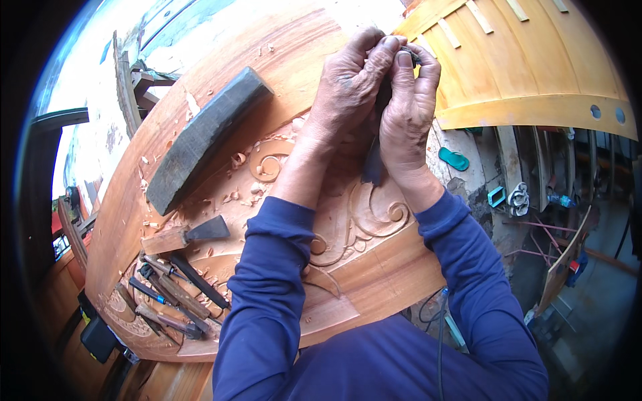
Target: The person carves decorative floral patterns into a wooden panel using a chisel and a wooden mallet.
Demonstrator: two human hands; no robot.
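Note:
My left hand point(354, 83) and my right hand point(409, 110) meet at the far middle, above a carved wooden panel point(394, 267). Both are closed, with thumbs and fingertips pressed together. A small dark thing point(415, 58) shows at my right fingers, too covered to name. Between my wrists a dark, flat, strip-like piece point(373, 164) runs down from the hands; its upper part is hidden and its kind is unclear. Scrolls and leaf shapes stand out in relief on the panel, with shavings scattered over it. Left of my hands lies a thick dark wooden block point(210, 137).
A wooden-handled, wide-bladed chisel point(190, 235) lies left of my left sleeve, near a pile of several carving tools point(167, 294). At the right are a slatted yellow wooden panel point(521, 67), a green slipper point(453, 159) and a cable point(441, 341) by my right arm.

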